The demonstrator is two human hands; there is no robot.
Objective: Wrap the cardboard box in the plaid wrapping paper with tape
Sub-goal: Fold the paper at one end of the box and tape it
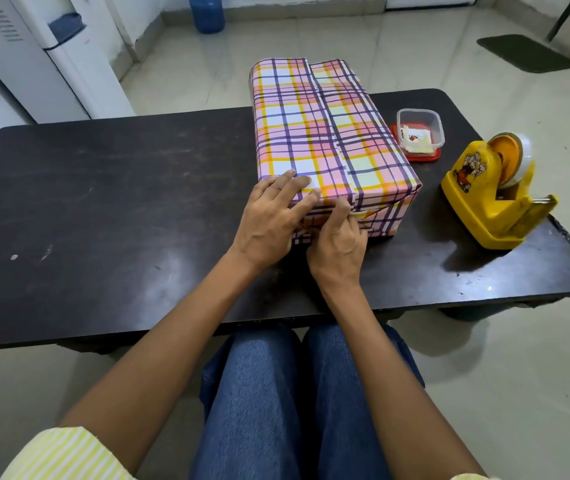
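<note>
The box (321, 133) lies on the dark table (103, 202), covered in pink, yellow and purple plaid paper, with a seam running along its top. My left hand (273, 220) lies flat over the box's near top edge, fingers straight, pressing the paper down. My right hand (339, 240) is at the near end face, its fingers curled and pressing a folded flap against that face; whether a piece of tape is under the fingertips is hard to tell. The yellow tape dispenser (494, 195) stands to the right of the box.
A small clear plastic container (420, 128) on a red lid sits behind the dispenser, close to the box's right side. The table's right edge is chipped. A white appliance stands at far left, a blue bottle and a dark mat lie on the floor beyond.
</note>
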